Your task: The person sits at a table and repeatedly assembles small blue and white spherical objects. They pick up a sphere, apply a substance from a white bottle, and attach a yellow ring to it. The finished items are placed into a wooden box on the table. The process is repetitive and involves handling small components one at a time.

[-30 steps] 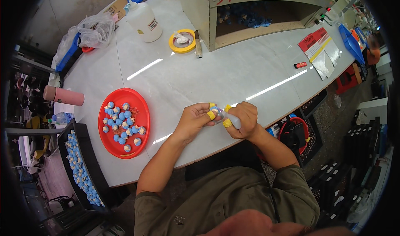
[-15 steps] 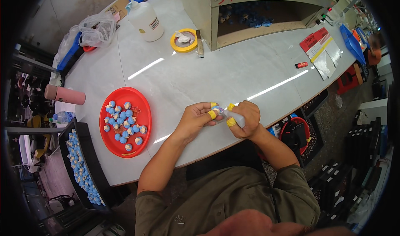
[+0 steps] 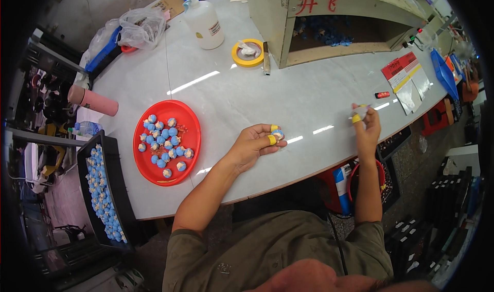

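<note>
Small blue-and-white round bead sits pinched at the tips of my left hand, thumb and forefinger capped in yellow tape and pressed onto it, the hand resting on the white marble-look tabletop. My right hand is lifted well apart to the right, its taped fingers closed on a small pale scrap I can't make out. So the bead lies at the left fingers, the right hand well off to its right. Left of the left hand, the red round plastic plate holds a heap of like blue beads; further left stands a black tray of more
</note>
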Available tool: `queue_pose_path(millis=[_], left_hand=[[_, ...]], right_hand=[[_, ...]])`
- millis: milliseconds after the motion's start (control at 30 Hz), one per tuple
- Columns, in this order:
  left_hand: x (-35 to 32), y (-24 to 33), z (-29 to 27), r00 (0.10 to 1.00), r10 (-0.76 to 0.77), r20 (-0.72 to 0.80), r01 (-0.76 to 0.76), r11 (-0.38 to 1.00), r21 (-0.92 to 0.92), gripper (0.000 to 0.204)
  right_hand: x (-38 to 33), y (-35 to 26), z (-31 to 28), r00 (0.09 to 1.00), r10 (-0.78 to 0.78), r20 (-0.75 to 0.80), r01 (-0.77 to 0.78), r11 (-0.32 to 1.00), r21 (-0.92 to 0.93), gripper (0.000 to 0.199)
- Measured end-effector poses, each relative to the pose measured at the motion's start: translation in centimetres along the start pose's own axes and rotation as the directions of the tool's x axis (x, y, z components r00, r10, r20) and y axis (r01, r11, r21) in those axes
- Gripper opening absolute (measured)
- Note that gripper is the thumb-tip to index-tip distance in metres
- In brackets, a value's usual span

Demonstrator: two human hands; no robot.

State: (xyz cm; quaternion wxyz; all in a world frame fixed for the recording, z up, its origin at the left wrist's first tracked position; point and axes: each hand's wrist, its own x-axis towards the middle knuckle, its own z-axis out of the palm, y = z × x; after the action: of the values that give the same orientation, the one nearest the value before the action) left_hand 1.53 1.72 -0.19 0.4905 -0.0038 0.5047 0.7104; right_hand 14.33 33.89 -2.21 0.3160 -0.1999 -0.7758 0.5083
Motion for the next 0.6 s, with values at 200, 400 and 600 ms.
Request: queue_pose_path(millis=[200, 400, 600], left_hand=[[0.2, -0.1, 0.0, 0.999, 0.029, 0.026, -0.029, 1.000, 0.007, 0.031], [0.5, -0.7, -0.1, 0.996, 0.085, 0.000, -0.085, 0.996, -0.030, 0.029], [0.4, -0.6, 0.2, 0.995, 0.095, -0.017, -0.096, 0.993, -0.068, 0.030]], right_hand=[[4.5, 6.0, -7.5, 0.945, 0.004, -0.328, -0.149, 0.896, -0.418, 0.034], [1.8, 3.0, -5.4, 0.821, -0.365, -0.439, 0.003, 0.772, -0.636, 0.051], [-4.6, -8.1, 6.2, 0.870, -0.406, 0.279, 0.435, 0.899, -0.048, 0.031]])
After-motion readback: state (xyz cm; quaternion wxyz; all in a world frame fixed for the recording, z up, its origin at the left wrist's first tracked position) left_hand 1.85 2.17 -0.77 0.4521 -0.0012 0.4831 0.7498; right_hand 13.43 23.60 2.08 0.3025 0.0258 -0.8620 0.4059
